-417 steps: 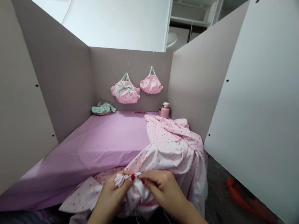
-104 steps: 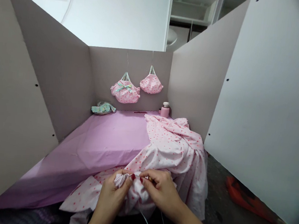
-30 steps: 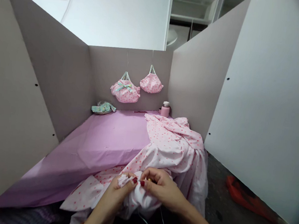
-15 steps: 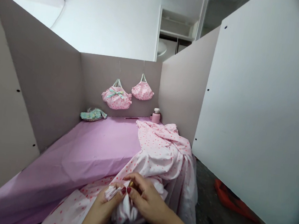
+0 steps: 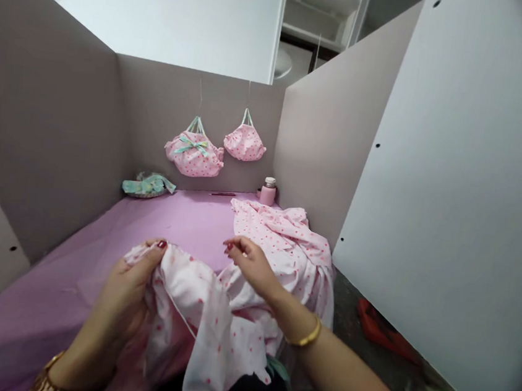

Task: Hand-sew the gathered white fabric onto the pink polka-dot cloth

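My left hand [image 5: 132, 288] is closed, thumb on top, on a bunched edge of white cotton fabric with red dots [image 5: 190, 287]. The rest of that cloth hangs from the hand and runs over my lap. A thin white line, perhaps a thread or the fabric's edge, slants across it below the hand. To the right, clear of the held edge, my right hand [image 5: 251, 263] is raised with thumb and forefinger pinched together. Whatever sits between those fingertips is too small to make out. More dotted cloth [image 5: 279, 238] lies heaped behind the right hand.
A purple cloth [image 5: 184, 212] covers the table between grey partitions. Two dotted pouches [image 5: 195, 154] hang on the back panel. A basket with green fabric [image 5: 149, 185] stands back left; a pink bottle [image 5: 268, 193] stands back right. Red material [image 5: 381, 332] lies on the floor.
Both hands were together at the cloth's edge. The left has risen leftward with the fabric, and the right has come away from it, upward. The camera view has shifted too.
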A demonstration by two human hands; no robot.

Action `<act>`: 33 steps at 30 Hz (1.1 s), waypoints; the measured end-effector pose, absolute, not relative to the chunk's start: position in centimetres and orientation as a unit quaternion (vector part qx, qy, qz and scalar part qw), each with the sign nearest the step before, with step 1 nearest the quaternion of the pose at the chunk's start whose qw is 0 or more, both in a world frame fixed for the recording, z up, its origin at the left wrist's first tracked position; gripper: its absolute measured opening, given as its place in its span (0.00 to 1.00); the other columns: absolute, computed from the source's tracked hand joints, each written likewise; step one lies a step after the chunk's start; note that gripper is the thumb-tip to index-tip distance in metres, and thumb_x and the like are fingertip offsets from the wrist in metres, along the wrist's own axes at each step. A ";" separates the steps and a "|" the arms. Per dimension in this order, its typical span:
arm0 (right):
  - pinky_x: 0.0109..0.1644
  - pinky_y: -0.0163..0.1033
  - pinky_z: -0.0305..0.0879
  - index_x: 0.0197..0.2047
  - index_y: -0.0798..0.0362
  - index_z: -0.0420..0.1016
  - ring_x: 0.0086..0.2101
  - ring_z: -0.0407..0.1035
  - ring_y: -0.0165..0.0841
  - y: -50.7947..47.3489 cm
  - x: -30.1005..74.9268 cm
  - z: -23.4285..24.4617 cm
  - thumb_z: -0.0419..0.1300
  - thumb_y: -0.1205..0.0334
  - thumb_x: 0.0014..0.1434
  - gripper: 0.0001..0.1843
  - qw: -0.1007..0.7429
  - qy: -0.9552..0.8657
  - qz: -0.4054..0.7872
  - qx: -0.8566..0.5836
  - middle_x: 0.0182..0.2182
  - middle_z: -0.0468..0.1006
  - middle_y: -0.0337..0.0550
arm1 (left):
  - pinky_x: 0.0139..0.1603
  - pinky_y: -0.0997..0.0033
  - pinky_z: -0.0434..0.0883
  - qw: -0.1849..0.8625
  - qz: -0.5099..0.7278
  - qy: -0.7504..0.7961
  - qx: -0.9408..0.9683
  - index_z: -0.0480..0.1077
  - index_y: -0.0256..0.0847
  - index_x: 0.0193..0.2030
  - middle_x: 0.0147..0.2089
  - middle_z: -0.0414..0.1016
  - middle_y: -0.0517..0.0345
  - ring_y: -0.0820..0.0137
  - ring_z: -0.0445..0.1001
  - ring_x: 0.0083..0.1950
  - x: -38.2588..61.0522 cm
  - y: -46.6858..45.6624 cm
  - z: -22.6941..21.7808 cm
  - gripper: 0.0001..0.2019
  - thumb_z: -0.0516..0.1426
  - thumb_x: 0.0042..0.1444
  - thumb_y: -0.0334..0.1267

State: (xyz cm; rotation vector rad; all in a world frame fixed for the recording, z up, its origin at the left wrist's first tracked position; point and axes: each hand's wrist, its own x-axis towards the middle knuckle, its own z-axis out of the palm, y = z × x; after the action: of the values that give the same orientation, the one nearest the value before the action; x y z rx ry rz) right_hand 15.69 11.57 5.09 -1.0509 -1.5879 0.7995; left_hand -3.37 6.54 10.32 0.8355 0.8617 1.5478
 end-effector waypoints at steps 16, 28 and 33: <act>0.43 0.46 0.67 0.50 0.57 0.65 0.41 0.68 0.36 37.4 27.2 7.7 0.54 0.61 0.61 0.14 0.567 -0.427 0.194 -0.677 0.46 0.68 0.47 | 0.25 0.81 0.62 0.382 0.729 0.382 0.421 0.68 0.42 0.35 0.26 0.64 0.69 0.76 0.63 0.24 -1.7 24.4 13.9 0.07 0.56 0.50 0.41; 0.44 0.47 0.66 0.51 0.57 0.64 0.43 0.67 0.37 51.8 29.2 7.4 0.54 0.61 0.61 0.15 0.542 -0.345 -0.058 -0.765 0.47 0.68 0.48 | 0.28 0.73 0.63 0.380 0.534 0.503 0.564 0.70 0.39 0.28 0.21 0.69 0.64 0.67 0.67 0.24 -0.5 37.8 2.2 0.11 0.56 0.47 0.46; 0.45 0.48 0.66 0.51 0.57 0.64 0.43 0.67 0.38 56.9 28.7 6.8 0.54 0.61 0.61 0.16 0.527 -0.291 -0.115 -0.790 0.48 0.67 0.48 | 0.26 0.74 0.62 0.397 0.480 0.526 0.579 0.69 0.41 0.30 0.20 0.69 0.65 0.67 0.67 0.23 -0.6 39.4 1.2 0.11 0.54 0.50 0.47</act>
State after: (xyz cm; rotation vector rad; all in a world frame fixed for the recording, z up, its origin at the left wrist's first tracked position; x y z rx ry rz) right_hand 28.69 56.89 6.82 -1.8892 -0.6966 -0.2739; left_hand -0.63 39.35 1.18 1.4663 1.3335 1.2147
